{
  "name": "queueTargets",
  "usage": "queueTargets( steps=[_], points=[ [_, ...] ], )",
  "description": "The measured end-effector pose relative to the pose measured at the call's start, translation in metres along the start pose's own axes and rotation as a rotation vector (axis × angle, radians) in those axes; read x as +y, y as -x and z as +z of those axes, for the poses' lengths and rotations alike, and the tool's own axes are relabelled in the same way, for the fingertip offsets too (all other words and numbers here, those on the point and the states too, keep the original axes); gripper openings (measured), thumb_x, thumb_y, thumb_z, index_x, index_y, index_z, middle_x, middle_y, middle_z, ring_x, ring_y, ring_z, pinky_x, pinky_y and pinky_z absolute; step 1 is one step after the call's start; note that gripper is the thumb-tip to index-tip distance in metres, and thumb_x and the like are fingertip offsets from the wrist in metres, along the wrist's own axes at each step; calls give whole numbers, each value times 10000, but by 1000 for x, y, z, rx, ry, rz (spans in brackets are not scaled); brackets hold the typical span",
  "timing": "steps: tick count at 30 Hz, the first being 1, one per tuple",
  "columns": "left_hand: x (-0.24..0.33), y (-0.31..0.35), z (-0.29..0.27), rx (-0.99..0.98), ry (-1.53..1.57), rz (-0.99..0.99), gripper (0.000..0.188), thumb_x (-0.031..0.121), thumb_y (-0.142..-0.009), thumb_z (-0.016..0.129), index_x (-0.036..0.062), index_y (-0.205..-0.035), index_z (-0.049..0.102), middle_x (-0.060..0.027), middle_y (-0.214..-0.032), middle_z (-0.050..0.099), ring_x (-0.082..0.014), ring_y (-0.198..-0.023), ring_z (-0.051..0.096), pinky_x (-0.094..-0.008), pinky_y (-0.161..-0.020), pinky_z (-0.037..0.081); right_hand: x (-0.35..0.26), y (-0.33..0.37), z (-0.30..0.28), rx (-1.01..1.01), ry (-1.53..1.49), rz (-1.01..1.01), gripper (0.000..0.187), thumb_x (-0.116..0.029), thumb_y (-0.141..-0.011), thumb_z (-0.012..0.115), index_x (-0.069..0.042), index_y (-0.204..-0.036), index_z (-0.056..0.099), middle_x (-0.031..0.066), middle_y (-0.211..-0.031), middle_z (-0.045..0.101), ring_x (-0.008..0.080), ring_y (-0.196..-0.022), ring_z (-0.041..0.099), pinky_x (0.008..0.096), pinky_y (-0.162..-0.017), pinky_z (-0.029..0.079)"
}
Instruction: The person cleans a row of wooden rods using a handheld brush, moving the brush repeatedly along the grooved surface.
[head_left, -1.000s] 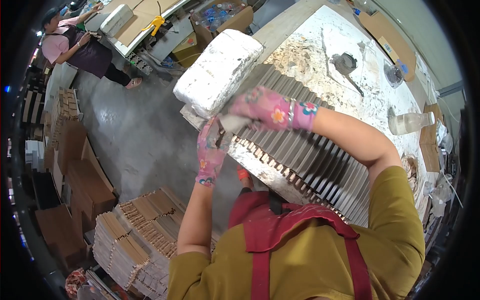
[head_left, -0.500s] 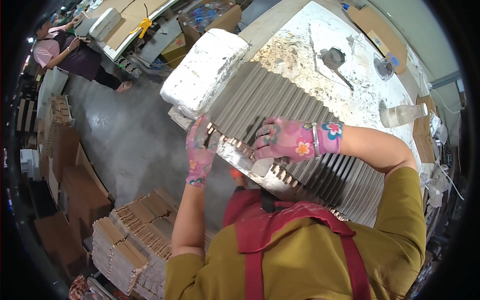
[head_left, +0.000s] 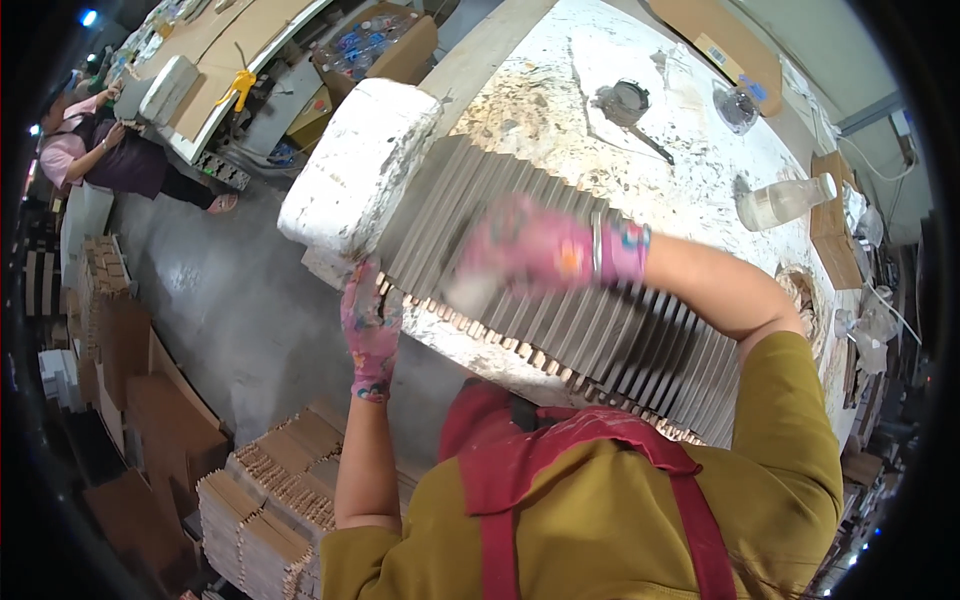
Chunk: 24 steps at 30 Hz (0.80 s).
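Observation:
A row of long grey strips [head_left: 500, 200] with pale, bare ends lies side by side on the white, stained table. My right hand [head_left: 535, 250], in a pink flowered glove and smeared by motion, is closed above the strips. It grips a pale, flat scraper-like piece [head_left: 472, 288], blurred at the strips' near side. My left hand [head_left: 370, 335], gloved alike, rests against the strip ends at the table's near left edge, fingers stretched upward and thumb apart. Just beyond it stands a white wrapped block [head_left: 360, 165], against the leftmost strips.
A round dark dish [head_left: 625, 100] with a stick-like tool, a clear bottle [head_left: 787, 203] and a cardboard piece [head_left: 720, 45] are on the table's far side. Stacked bundles of strips [head_left: 265, 510] stand on the floor at lower left. Another person [head_left: 120, 155] works at upper left.
My right hand has moved left and slightly up over the strips with the pale piece. The whole view has shifted a little; my left hand stays by the strip ends.

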<state>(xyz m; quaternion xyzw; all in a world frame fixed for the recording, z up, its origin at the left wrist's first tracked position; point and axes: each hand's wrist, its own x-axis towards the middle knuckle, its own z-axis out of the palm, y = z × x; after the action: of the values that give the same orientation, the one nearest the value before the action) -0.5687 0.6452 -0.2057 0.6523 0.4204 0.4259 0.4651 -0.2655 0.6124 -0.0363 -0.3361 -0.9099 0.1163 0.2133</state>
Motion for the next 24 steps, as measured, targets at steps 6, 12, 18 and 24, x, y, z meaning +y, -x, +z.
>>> queueTargets(
  steps=[6,12,18,24],
  points=[
    [4,-6,2,55,-72,55,633,-76,-757,632,38,-1353,452,-96,-1384,479,-220,-1240,505,-320,-971,469,65,33,-12,-1,164,420,374,-159,-740,702,-150,-1104,618,77,-918,653,232,-920,627,423,-895,466],
    [-1,2,-6,48,-274,147,588,-87,-772,568,40,-1341,493,-73,-1397,473,-187,-1246,486,-304,-1002,432,37,41,-18,-8,126,214,462,-159,-743,706,-168,-1189,587,74,-1027,631,250,-1006,606,409,-958,427],
    [7,-6,-3,-21,-8,-22,622,-38,-817,540,17,-1402,334,-100,-1448,423,-235,-1307,443,-342,-1058,390,72,46,-14,12,220,433,371,-156,-795,653,-142,-1160,588,60,-995,635,235,-866,605,416,-909,446],
    [-8,6,-9,19,-144,104,621,-32,-807,553,39,-1388,347,-127,-1456,405,-273,-1319,432,-400,-1070,394,27,52,-24,-231,-39,295,400,-177,-787,692,-164,-1169,572,67,-994,648,254,-1001,628,407,-919,473]
  ],
)
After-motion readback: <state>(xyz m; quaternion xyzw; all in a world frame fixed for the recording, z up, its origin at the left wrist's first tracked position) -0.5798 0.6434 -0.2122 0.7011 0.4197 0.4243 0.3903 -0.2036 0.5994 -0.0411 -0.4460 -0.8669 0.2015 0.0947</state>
